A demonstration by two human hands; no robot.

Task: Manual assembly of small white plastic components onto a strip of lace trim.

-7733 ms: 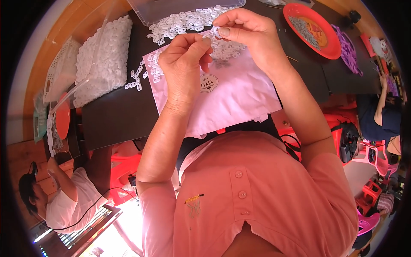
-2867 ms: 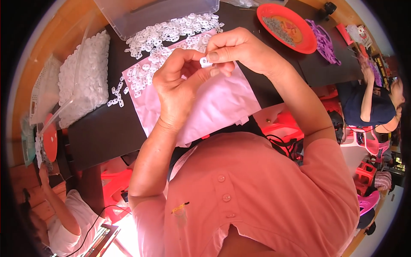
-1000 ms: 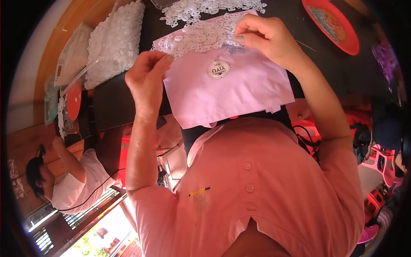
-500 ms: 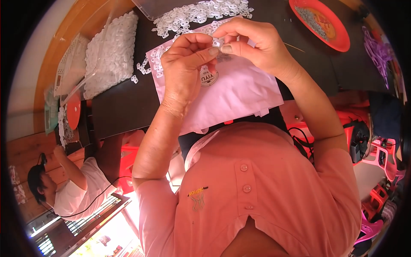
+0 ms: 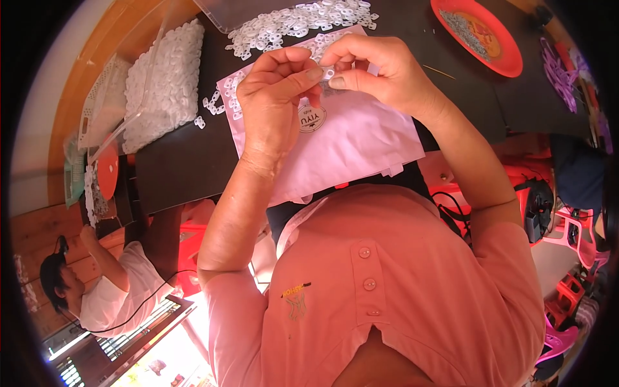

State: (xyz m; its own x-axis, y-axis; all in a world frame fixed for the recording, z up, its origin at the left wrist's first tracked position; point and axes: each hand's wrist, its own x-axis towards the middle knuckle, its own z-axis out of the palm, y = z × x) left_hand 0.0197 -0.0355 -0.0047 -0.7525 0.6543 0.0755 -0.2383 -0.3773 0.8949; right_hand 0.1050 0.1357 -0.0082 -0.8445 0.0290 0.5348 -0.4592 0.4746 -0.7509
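Over the top of a pink cloth bag (image 5: 361,135), my two hands meet fingertip to fingertip. My left hand (image 5: 277,90) pinches a small white plastic piece (image 5: 329,74) at its edge between thumb and fingers. From the other side my right hand (image 5: 383,71) curls its forefinger and thumb around the same piece. Any smaller part between those fingertips is too tiny to tell. Loose white pieces (image 5: 233,97) lie on the bag beside my left hand, and more show behind the fingers.
A heap of white pieces (image 5: 290,26) lies at the far side of the dark table (image 5: 180,174). A full clear bag of pieces (image 5: 164,87) stands left. A red plate (image 5: 509,55) with small grey parts and purple strands (image 5: 558,74) are at right. Another person (image 5: 106,284) sits at left.
My right thumb has drawn slightly down and away from the white piece, leaving more of it showing. The whole view has shifted slightly; both hands stay together over the pink bag.
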